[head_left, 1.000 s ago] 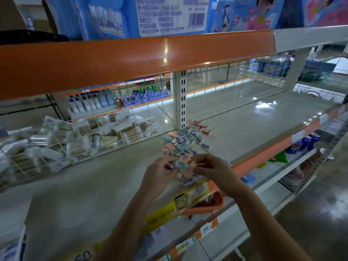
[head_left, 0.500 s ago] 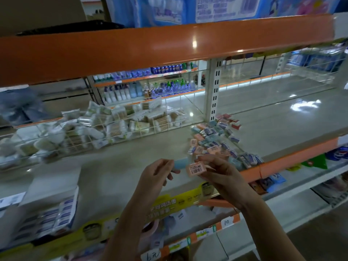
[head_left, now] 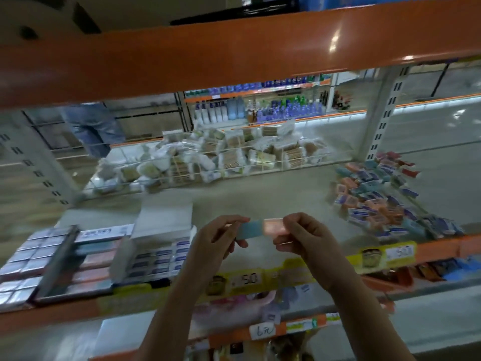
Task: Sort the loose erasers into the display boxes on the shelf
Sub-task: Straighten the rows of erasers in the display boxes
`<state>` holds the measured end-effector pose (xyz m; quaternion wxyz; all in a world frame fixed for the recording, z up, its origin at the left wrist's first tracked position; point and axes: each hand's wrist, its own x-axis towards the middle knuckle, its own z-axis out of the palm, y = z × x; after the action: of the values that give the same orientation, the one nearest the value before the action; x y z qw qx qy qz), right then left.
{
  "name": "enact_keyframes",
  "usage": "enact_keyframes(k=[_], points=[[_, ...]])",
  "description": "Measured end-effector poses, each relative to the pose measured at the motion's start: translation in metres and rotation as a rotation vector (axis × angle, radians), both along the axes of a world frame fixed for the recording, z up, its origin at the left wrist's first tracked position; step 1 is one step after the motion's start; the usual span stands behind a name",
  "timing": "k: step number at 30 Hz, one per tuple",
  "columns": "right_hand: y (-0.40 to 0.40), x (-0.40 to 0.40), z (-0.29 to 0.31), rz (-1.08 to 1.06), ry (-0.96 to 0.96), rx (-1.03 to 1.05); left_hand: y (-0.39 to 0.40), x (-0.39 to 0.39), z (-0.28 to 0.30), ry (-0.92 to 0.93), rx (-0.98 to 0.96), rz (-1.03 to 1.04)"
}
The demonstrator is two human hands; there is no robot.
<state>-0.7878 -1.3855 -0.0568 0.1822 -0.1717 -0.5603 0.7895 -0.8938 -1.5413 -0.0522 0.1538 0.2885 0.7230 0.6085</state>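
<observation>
A: Head view. Left hand (head_left: 217, 239) pinches a blue eraser (head_left: 252, 228); right hand (head_left: 303, 237) pinches an orange eraser (head_left: 273, 226). Both are held up over the shelf (head_left: 260, 201), end to end; blur hides whether they touch.

B: Where is the rest of the stock?

A: The loose pile of erasers (head_left: 382, 196) lies on the shelf at right, well apart from the hands. The open display box (head_left: 158, 252) sits at left, just beside the left hand, rows partly filled. A second box (head_left: 49, 261) stands further left, with what may be blue and orange rows; too blurred to be sure.

B: Step in hand?

A: Likely carrying two sorted pieces to the boxes. The next move calls for matching each colour to its row, then lowering it flat into a free slot without knocking its neighbours.
</observation>
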Motion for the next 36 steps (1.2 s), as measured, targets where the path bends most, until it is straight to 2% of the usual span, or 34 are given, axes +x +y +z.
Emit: enact_keyframes(k=[9, 16, 19, 25, 31, 34, 36], points=[[-0.096, -0.066, 0.015, -0.002, -0.016, 0.109, -0.105, -0.059, 0.013, -0.031, -0.082, -0.062], [-0.163, -0.115, 0.014, 0.135, -0.060, 0.108, -0.182, -0.103, 0.013, 0.032, -0.112, -0.030], [-0.187, -0.133, 0.013, 0.153, -0.021, 0.025, -0.210, -0.119, 0.011, 0.047, -0.107, -0.047], [-0.221, -0.156, 0.017, 0.167, 0.039, -0.329, -0.251, -0.139, 0.002, 0.075, -0.125, -0.018], [-0.234, -0.173, 0.020, 0.243, -0.094, -0.355, -0.272, -0.143, -0.005, 0.041, -0.096, 0.036], [-0.240, -0.179, 0.022, 0.313, -0.087, -0.354, -0.281, -0.143, -0.007, 0.044, -0.107, 0.061], [-0.244, -0.183, 0.022, 0.364, -0.082, -0.282, -0.286, -0.144, -0.009, 0.060, -0.118, 0.095]])
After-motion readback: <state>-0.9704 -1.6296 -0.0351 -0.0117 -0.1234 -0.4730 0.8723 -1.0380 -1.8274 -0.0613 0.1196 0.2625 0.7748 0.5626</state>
